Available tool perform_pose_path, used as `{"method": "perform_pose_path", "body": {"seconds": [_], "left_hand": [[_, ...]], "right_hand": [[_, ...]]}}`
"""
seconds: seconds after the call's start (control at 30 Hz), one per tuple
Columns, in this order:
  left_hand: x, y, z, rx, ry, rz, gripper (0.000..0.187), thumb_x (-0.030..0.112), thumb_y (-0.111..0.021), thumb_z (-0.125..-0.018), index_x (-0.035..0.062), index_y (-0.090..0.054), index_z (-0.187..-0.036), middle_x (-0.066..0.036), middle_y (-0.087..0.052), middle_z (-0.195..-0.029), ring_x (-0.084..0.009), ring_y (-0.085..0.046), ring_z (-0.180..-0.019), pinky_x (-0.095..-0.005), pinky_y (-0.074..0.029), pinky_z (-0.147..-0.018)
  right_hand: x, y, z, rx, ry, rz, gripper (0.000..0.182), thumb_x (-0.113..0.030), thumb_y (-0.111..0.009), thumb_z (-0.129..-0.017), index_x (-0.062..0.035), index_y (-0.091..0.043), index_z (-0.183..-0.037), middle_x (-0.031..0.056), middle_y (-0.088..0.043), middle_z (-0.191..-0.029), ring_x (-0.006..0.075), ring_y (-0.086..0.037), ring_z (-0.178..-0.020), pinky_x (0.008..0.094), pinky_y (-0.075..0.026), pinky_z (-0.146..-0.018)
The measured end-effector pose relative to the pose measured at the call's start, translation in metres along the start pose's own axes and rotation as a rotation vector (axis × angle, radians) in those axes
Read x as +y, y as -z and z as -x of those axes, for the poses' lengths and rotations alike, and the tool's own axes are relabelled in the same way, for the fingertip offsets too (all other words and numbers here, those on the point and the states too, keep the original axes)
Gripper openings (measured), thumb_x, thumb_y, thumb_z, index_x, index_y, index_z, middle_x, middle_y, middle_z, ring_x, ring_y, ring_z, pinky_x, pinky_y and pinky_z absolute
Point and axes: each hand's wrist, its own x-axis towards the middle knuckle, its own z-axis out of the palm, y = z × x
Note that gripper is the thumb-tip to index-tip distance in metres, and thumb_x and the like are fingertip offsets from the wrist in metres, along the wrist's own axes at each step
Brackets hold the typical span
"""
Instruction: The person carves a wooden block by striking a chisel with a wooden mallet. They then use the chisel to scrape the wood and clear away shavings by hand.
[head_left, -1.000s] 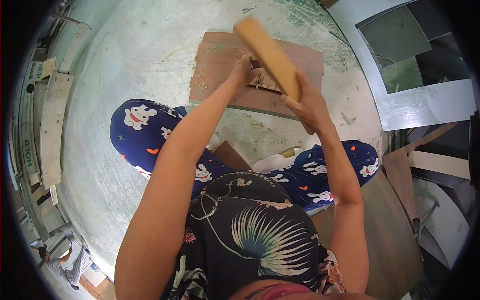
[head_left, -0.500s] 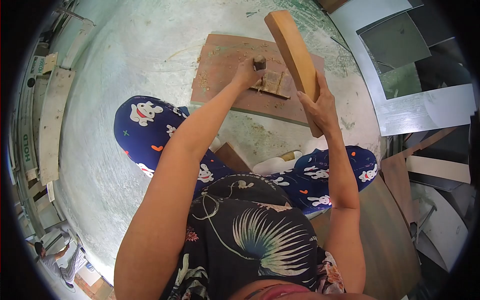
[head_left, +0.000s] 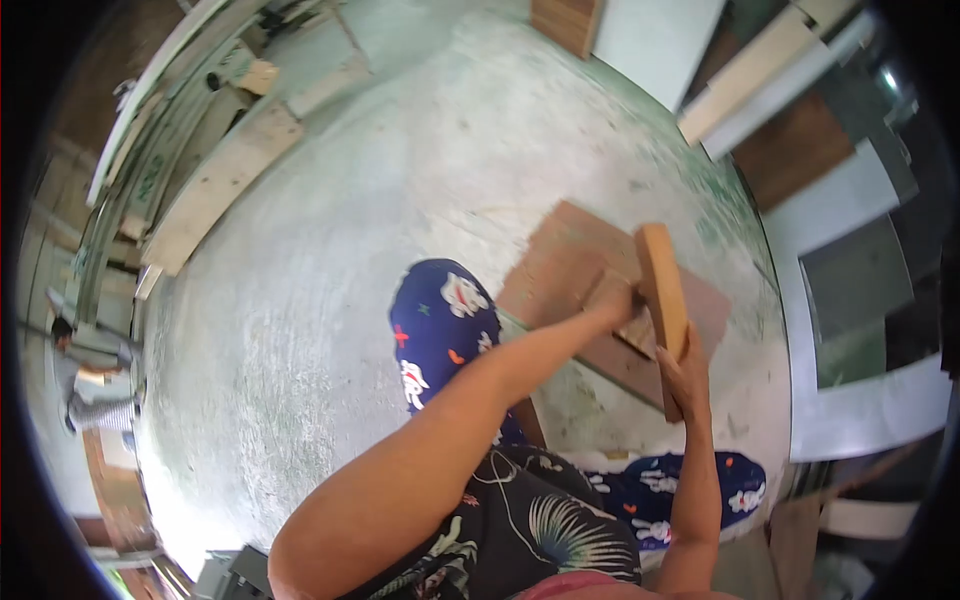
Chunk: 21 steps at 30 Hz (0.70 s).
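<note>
Above the floor (head_left: 330,330), my right hand (head_left: 688,375) grips a wooden block (head_left: 662,290) low, likely for leverage; my left hand (head_left: 610,298)'s hold is unclear.

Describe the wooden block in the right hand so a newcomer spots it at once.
On the pale floor lies a reddish-brown board. Seen against its right side, the right hand grips a long, thick wooden block near its lower end. Its orange-tan face is brighter than the board.

ok so I count one flat reddish-brown board (head_left: 565,245), two bare hands (head_left: 612,300) (head_left: 688,385) and one long tan wooden block (head_left: 662,290) by it
</note>
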Motion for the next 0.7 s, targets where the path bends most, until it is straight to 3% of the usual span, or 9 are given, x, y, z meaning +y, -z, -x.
{"method": "perform_pose_path", "body": {"seconds": [0.03,0.1,0.23,0.33,0.43,0.5,0.7], "left_hand": [[0.012,0.007,0.005,-0.03,0.046,0.039,0.042,0.013,-0.068,-0.078,0.0014,-0.057,-0.117,-0.021,-0.063,-0.106,-0.0313,-0.061,-0.102,-0.0402,-0.046,-0.09],[0.003,0.001,0.007,0.119,-0.038,-0.005,0.05,0.017,-0.07,-0.075,0.0025,-0.055,-0.12,-0.023,-0.063,-0.108,-0.0361,-0.06,-0.104,-0.0413,-0.047,-0.09],[0.025,0.039,0.001,0.104,-0.007,-0.036,0.053,0.02,-0.072,-0.07,0.0081,-0.057,-0.119,-0.017,-0.065,-0.109,-0.0351,-0.061,-0.105,-0.0427,-0.048,-0.09],[0.047,0.085,-0.01,0.007,0.013,-0.163,0.047,0.022,-0.071,-0.07,0.0127,-0.06,-0.115,-0.014,-0.066,-0.108,-0.0341,-0.062,-0.104,-0.0436,-0.05,-0.088],[0.065,0.142,-0.022,-0.047,-0.009,-0.32,0.037,0.021,-0.07,-0.068,0.0146,-0.064,-0.104,-0.011,-0.068,-0.102,-0.0318,-0.064,-0.1,-0.0432,-0.051,-0.083],[0.087,0.187,-0.011,-0.039,-0.025,-0.435,0.031,0.021,-0.071,-0.066,0.0154,-0.066,-0.097,-0.009,-0.069,-0.098,-0.0301,-0.065,-0.097,-0.043,-0.052,-0.079],[0.066,0.262,-0.006,0.064,-0.119,-0.598,0.031,0.017,-0.071,-0.063,0.0159,-0.066,-0.093,-0.008,-0.069,-0.094,-0.0294,-0.066,-0.093,-0.0428,-0.053,-0.075]], "right_hand": [[0.012,-0.003,-0.005,0.027,0.039,-0.038,0.066,-0.026,-0.068,-0.079,-0.0049,-0.04,-0.134,0.0245,-0.059,-0.117,0.0398,-0.06,-0.106,0.0432,-0.046,-0.089],[0.021,-0.003,-0.017,0.09,0.042,-0.096,0.063,-0.025,-0.067,-0.079,-0.0029,-0.042,-0.132,0.0231,-0.059,-0.115,0.0374,-0.06,-0.104,0.0421,-0.046,-0.088],[0.045,-0.006,-0.044,0.103,-0.089,-0.119,0.058,-0.023,-0.066,-0.079,0.0009,-0.045,-0.127,0.0208,-0.059,-0.113,0.0329,-0.06,-0.102,0.0405,-0.046,-0.087],[0.065,-0.019,-0.06,-0.03,-0.201,-0.043,0.055,-0.027,-0.065,-0.079,0.0023,-0.048,-0.122,0.0161,-0.061,-0.103,0.0286,-0.06,-0.092,0.038,-0.048,-0.082],[0.111,-0.055,-0.07,-0.075,-0.233,-0.066,0.056,-0.028,-0.065,-0.077,0.0034,-0.049,-0.12,0.0185,-0.062,-0.103,0.0302,-0.063,-0.09,0.0394,-0.049,-0.08],[0.105,-0.063,-0.065,-0.122,-0.25,0.096,0.056,-0.027,-0.066,-0.076,0.0038,-0.05,-0.119,0.0201,-0.062,-0.102,0.0318,-0.064,-0.091,0.04,-0.05,-0.079],[0.118,-0.081,-0.065,-0.197,-0.181,0.253,0.053,-0.024,-0.066,-0.072,0.0047,-0.053,-0.114,0.0223,-0.064,-0.096,0.0359,-0.065,-0.086,0.0423,-0.051,-0.076]]}}
